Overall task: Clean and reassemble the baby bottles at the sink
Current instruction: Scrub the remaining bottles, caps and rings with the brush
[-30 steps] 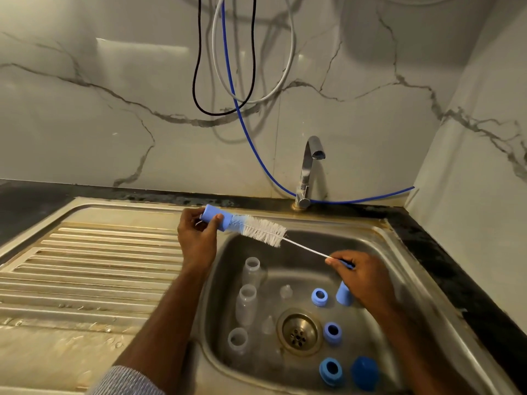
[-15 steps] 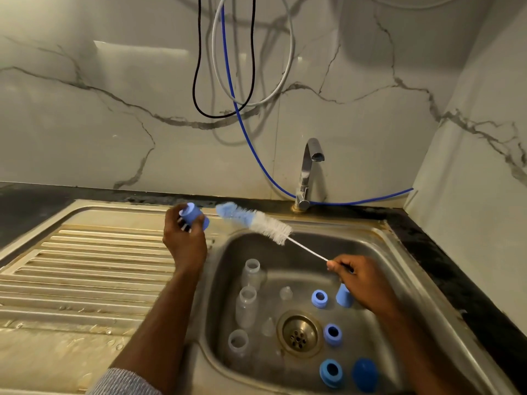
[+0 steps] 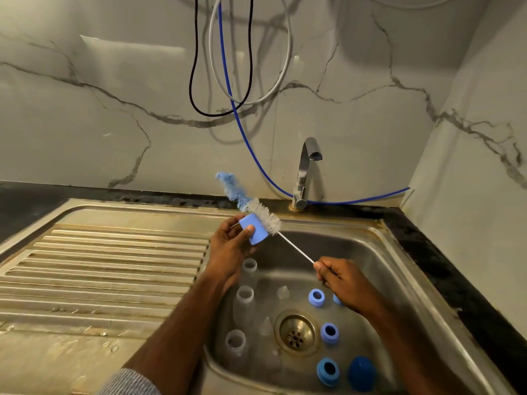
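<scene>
so left hand [image 3: 231, 246] fingers were wrapped round a blue cap [image 3: 253, 229] above the sink [image 3: 382, 252] edge, right hand [image 3: 342, 277] pinched the bottle brush [image 3: 256, 209] wire. clear bottles [image 3: 244, 303] lay in the basin.

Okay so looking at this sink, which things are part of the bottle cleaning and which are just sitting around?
Part of the job:
- bottle brush, right hand pinching its wire
- blue cap, held in the left hand
- clear bottles in the sink
- clear teats
- blue rings
- tap

Just lying about:
- hanging cables
- blue hose
- draining board
</scene>
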The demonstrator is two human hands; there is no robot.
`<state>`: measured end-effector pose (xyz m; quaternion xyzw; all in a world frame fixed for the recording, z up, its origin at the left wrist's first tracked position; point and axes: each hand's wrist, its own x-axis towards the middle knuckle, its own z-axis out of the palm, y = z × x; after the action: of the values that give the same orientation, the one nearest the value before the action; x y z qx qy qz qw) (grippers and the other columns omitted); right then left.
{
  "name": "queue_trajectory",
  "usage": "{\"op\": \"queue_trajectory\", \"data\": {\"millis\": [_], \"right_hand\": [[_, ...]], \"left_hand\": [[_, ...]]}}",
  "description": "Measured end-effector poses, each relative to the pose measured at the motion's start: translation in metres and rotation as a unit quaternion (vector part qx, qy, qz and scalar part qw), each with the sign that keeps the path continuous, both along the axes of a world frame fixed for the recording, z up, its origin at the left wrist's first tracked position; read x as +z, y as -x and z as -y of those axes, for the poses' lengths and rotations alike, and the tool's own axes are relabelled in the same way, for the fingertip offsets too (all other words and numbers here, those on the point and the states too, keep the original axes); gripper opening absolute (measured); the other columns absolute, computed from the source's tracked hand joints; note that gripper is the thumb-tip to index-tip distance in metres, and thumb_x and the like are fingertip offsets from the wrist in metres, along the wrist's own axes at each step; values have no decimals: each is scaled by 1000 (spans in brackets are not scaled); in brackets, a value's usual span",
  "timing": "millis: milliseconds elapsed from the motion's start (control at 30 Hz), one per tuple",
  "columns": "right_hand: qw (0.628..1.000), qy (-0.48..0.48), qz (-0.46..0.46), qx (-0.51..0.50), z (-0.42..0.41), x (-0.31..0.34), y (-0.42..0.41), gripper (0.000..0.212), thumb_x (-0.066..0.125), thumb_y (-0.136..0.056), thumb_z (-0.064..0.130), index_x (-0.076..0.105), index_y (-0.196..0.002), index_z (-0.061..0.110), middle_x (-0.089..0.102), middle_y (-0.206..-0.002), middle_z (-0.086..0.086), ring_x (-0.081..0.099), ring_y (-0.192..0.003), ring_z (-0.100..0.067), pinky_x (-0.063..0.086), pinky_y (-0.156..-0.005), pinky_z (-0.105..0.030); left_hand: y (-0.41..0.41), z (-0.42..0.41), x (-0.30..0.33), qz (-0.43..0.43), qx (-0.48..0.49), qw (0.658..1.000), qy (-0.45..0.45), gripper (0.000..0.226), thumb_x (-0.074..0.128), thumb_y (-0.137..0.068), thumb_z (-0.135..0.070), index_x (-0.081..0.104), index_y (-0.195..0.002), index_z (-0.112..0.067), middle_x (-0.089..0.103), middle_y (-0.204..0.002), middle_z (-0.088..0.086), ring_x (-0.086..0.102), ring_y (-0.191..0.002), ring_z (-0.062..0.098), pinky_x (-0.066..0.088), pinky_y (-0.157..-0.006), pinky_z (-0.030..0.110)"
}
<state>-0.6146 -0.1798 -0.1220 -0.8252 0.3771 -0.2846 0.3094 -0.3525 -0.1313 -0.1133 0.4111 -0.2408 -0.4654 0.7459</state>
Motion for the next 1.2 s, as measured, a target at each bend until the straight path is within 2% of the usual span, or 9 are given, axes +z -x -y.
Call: {"op": "queue_trajectory", "data": {"millis": [133,233,367,467,567,767,933,1100,1200], "right_hand": [[999,-21,-27,-8,7,1,12,38,51,-104,26,58,-69,13,53,-57,4,49,-56,-8,45,-62,-36],[999,-12,-43,9,-1,0,-1,39,50,-104,28,57,-68,14,54,-58,3,50,-56,-7,47,-61,-33],[1000,-12,2,-4,-1,2,-7,39,50,-105,26,56,-67,17,52,-56,2,47,-53,-7,44,-56,-28],[998,-68,3,4,4,5,10,41,50,-105,23,54,-64,18,48,-51,7,42,-48,-2,38,-54,-22],[997,-66,-28,17,1,5,6,42,49,-105,23,53,-64,17,49,-52,8,42,-49,-1,38,-54,-20],[1000,-26,-5,-6,-1,4,-6,42,48,-106,26,53,-65,18,49,-57,4,45,-55,-7,42,-59,-28],[996,-92,-7,14,8,4,14,43,48,-106,21,49,-63,19,43,-53,7,37,-51,-7,34,-55,-28],[999,-30,13,-12,-2,1,-13,42,50,-105,25,52,-64,20,47,-54,7,43,-52,-5,42,-54,-22],[997,-80,12,10,3,5,3,43,50,-105,22,50,-62,20,45,-51,8,39,-50,-4,37,-53,-20]], "left_hand": [[-19,0,1,-81,73,994,1,34,68,-89,-5,62,-122,-12,69,-118,12,72,-105,27,63,-77,39],[-18,-4,-3,-47,37,998,1,29,65,-91,-4,63,-119,-14,74,-113,11,73,-103,27,63,-76,39],[5,-4,-4,31,-52,998,-4,34,63,-92,-7,61,-125,-15,74,-115,9,72,-107,29,55,-96,50],[1,-2,0,-22,-11,1000,6,33,65,-91,-4,62,-123,-15,71,-119,11,72,-107,29,60,-87,50],[-7,-2,1,-75,-3,997,12,33,63,-93,-5,61,-124,-16,70,-120,9,71,-108,32,59,-85,57],[11,-3,3,-69,-64,995,17,52,71,-77,-6,59,-128,-9,70,-122,15,71,-110,31,62,-85,43],[-8,-2,6,-74,-29,996,34,49,71,-75,-5,64,-123,-12,71,-120,12,70,-112,30,59,-90,48],[6,-5,5,-70,-70,995,0,57,73,-79,-11,55,-133,-9,70,-123,17,69,-112,36,58,-89,57],[1,-3,6,-133,-46,990,8,38,63,-89,-10,59,-127,-7,70,-123,18,70,-110,34,62,-83,46]]}}
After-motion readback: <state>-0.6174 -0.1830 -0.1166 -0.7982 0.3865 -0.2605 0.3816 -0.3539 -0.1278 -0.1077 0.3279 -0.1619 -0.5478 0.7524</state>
